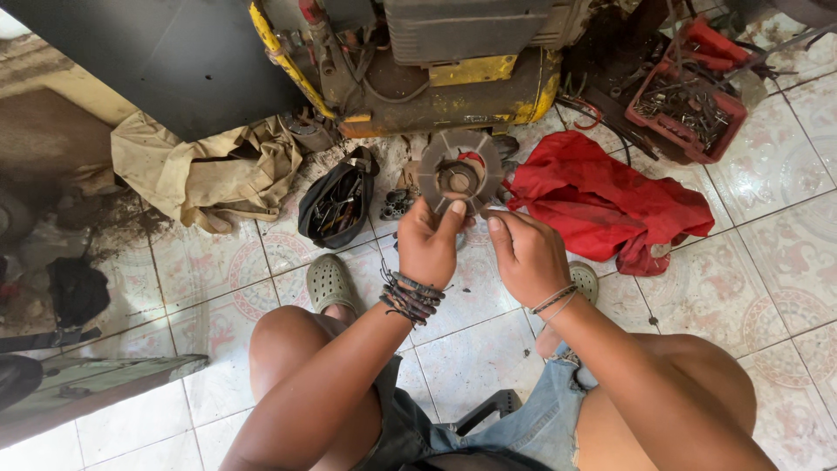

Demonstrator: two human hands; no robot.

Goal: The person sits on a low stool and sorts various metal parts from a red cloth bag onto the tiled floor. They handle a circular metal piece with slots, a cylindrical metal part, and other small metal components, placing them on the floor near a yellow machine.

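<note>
A grey round slotted metal disc [436,162] with a hub in its middle is held up in front of me, over the tiled floor. My left hand [426,242] grips its lower edge, thumb pressed on the face near the hub. My right hand [526,255] pinches the disc's lower right edge with thumb and forefinger. Dark cord bracelets circle my left wrist and thin bands my right wrist. I sit low with bare knees spread, green clogs on my feet.
A yellow, grimy machine [453,87] stands just beyond the disc. A red cloth [602,205] lies right of it, a red tray of small metal parts [689,109] at the back right. An open black tool pouch [336,205] and a beige cloth [205,170] lie left.
</note>
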